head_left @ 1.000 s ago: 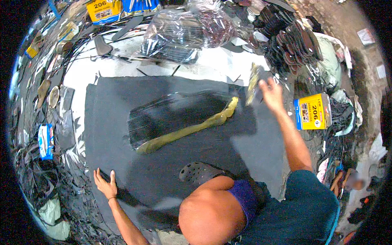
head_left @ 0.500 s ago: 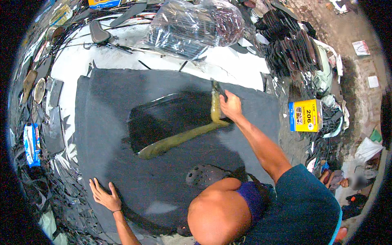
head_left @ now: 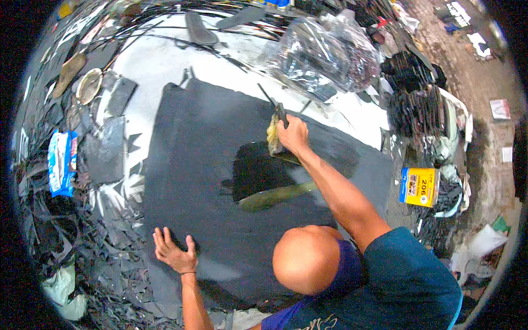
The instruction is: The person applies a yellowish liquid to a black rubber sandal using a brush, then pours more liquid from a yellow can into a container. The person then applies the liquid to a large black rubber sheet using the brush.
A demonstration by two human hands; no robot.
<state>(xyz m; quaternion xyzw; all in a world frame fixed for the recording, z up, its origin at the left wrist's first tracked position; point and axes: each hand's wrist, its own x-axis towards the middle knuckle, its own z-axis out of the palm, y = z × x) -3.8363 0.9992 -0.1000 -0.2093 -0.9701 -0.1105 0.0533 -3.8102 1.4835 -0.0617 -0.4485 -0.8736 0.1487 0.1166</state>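
Note:
A large dark grey sheet lies before me, with a wet black patch at its middle. Along the patch's near side runs a ridge of olive-yellow glue-like paste. My right hand grips a flat spreader, its blade smeared with yellowish paste, at the patch's far side towards the sheet's far edge. My left hand rests on the sheet near its left edge, fingers spread, holding nothing. My bent knee covers part of the sheet's near right.
Dark offcuts lie thickly on the left, beside a blue and white packet. Clear plastic wrapping holds dark pieces at the back. Stacked dark soles and a yellow and blue box-shaped container stand to the right.
The view has shifted, so the scene sits farther right. My right hand has moved the spreader to the patch's far side. The wet patch and paste ridge look shorter. My left hand stays spread.

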